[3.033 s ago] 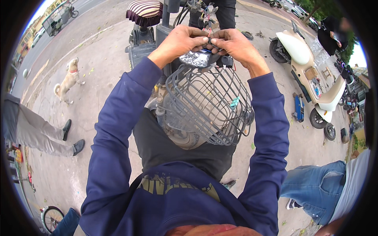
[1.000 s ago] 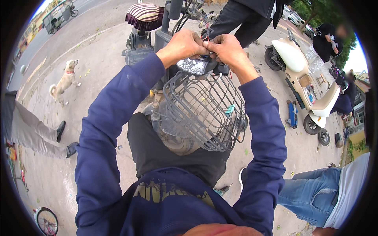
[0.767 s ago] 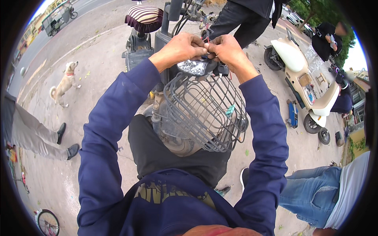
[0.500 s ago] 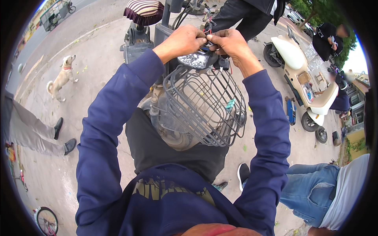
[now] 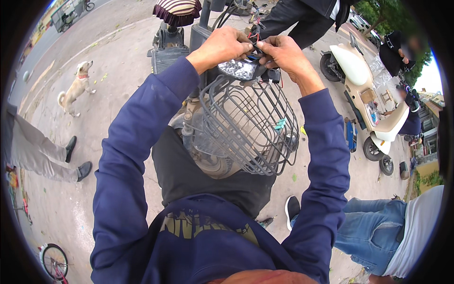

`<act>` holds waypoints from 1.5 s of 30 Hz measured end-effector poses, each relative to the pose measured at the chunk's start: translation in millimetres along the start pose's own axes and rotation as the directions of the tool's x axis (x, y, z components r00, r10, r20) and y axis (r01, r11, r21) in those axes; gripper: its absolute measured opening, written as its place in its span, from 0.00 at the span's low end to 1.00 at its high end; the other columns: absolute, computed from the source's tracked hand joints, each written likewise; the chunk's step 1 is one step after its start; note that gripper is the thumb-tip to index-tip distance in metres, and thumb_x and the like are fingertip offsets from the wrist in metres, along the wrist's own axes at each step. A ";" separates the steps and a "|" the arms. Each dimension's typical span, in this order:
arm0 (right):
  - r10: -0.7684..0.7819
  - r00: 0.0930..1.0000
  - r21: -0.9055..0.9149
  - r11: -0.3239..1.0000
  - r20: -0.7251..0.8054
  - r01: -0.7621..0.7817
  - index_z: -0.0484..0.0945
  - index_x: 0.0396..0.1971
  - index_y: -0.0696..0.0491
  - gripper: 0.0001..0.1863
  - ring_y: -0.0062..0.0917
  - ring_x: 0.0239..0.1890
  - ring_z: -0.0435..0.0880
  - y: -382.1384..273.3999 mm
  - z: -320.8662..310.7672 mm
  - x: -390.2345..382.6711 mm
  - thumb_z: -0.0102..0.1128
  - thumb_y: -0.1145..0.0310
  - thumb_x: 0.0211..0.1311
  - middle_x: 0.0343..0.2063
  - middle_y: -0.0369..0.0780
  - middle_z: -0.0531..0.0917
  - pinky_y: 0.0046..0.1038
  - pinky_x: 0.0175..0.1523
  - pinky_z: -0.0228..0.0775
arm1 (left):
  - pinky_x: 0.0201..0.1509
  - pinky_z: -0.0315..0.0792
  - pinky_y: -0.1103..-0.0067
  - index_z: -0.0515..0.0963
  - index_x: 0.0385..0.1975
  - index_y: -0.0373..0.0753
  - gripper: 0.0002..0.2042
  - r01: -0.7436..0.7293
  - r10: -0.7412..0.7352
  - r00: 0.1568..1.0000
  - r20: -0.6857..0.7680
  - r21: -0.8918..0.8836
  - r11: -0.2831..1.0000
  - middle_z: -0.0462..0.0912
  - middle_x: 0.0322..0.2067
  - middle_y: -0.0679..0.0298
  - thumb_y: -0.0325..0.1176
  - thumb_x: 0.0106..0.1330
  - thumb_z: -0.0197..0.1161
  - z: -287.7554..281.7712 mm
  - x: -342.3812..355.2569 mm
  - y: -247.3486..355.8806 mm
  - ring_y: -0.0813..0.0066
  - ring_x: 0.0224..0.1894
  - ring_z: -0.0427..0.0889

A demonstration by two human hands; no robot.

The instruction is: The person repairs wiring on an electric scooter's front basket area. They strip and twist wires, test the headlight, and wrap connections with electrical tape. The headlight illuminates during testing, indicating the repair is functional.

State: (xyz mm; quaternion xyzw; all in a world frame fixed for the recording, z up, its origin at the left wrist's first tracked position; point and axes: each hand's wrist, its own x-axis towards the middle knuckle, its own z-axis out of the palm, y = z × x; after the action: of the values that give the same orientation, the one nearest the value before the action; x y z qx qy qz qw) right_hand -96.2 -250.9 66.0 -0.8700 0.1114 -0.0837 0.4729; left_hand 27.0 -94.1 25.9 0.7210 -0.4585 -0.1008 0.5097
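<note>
Over the front of an electric scooter, my left hand (image 5: 224,47) and my right hand (image 5: 287,54) meet fingertip to fingertip. Both pinch thin wires (image 5: 256,36), red and dark ones, that rise from between them; the exact join is hidden by my fingers. Just below my fingers is the clear headlight (image 5: 237,69). Beneath the headlight hangs a dark wire basket (image 5: 250,124), slightly bent, with a small teal piece (image 5: 280,124) on its wires. The scooter's front wheel (image 5: 215,166) stands between my legs.
A striped seat cover (image 5: 177,10) tops the scooter's saddle. To the right stands a cream scooter (image 5: 364,92), with a blue tool case (image 5: 350,135) beside it. People stand at left, right and beyond the handlebar. A pale dog (image 5: 78,89) is at the left.
My view has shifted slightly, so the scooter sits a little to the right. Both hands stay together at the wires, with my fingers slightly repositioned. The dog's head has turned a little.
</note>
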 end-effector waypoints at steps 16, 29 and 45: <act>0.143 0.990 0.158 0.977 0.005 -0.142 0.78 0.44 0.61 0.21 0.16 0.26 0.84 -4.0 0.8 8.1 0.57 0.55 0.71 0.29 0.36 0.82 0.18 0.28 0.77 | 0.28 0.72 0.85 0.84 0.37 0.25 0.13 0.118 -0.134 0.990 -0.037 -0.288 0.950 0.84 0.24 0.61 0.29 0.58 0.73 4.2 -1.9 -2.6 0.82 0.25 0.79; 0.098 0.995 -0.125 0.987 -0.025 -0.101 0.85 0.28 0.58 0.15 0.19 0.20 0.84 -8.6 2.7 28.6 0.65 0.60 0.62 0.20 0.37 0.85 0.19 0.23 0.74 | 0.27 0.65 0.88 0.85 0.38 0.29 0.15 0.166 -0.170 0.985 0.007 -0.245 0.955 0.81 0.24 0.67 0.34 0.57 0.75 4.8 -4.0 8.9 0.85 0.25 0.75; 0.192 0.978 0.045 0.979 0.077 -0.196 0.82 0.38 0.61 0.16 0.19 0.24 0.84 -11.3 -6.6 13.3 0.62 0.59 0.67 0.30 0.38 0.86 0.20 0.23 0.74 | 0.32 0.74 0.86 0.84 0.36 0.26 0.14 0.168 -0.168 0.986 0.016 -0.214 0.962 0.85 0.27 0.63 0.31 0.57 0.75 3.9 -4.6 11.9 0.82 0.26 0.79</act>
State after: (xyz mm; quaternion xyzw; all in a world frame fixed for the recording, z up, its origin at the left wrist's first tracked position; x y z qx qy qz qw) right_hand -83.8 -253.9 79.6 -0.8446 0.1766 -0.0087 0.5054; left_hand 15.5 -93.9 32.4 0.6983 -0.3816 -0.1917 0.5745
